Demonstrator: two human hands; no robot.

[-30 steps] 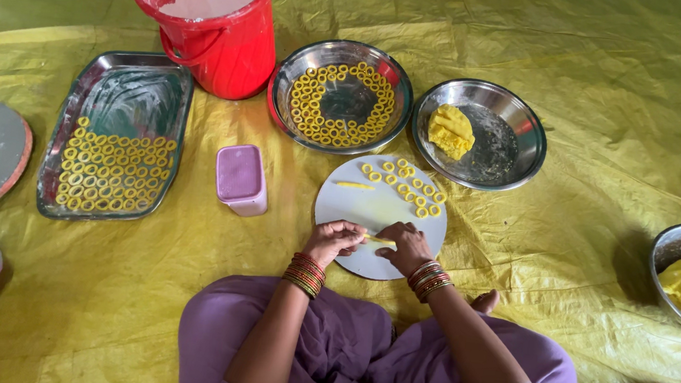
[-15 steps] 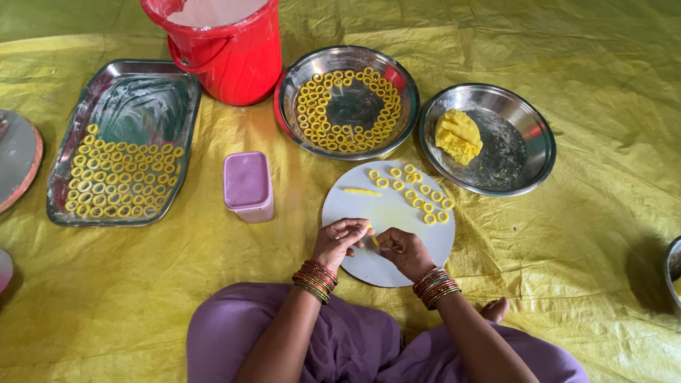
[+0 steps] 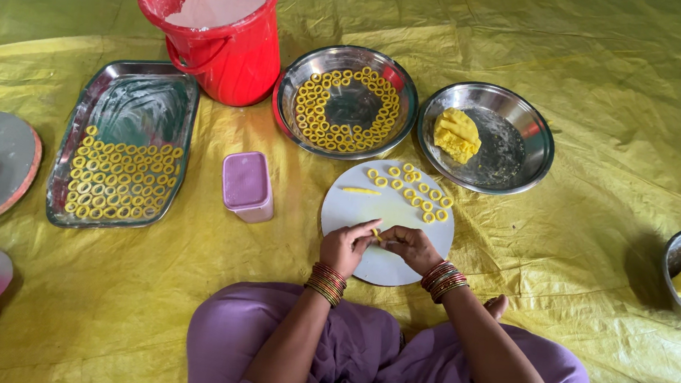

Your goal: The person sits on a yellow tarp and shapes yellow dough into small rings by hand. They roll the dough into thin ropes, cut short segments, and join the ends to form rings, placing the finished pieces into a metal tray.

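Left hand and right hand meeting fingertip to fingertip, both in a pinching grip on a small yellow dough piece just above the near part of the round white board. Best kept light and even, ends curled to meet without flattening the strip. Beyond the grip, a loose dough strip and finished rings. Left of it, a lilac box; farther off, a round steel bowl of rings.

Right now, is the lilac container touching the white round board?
Apart. The head view shows a strip of yellow sheet between the lilac container and the white round board's left edge.
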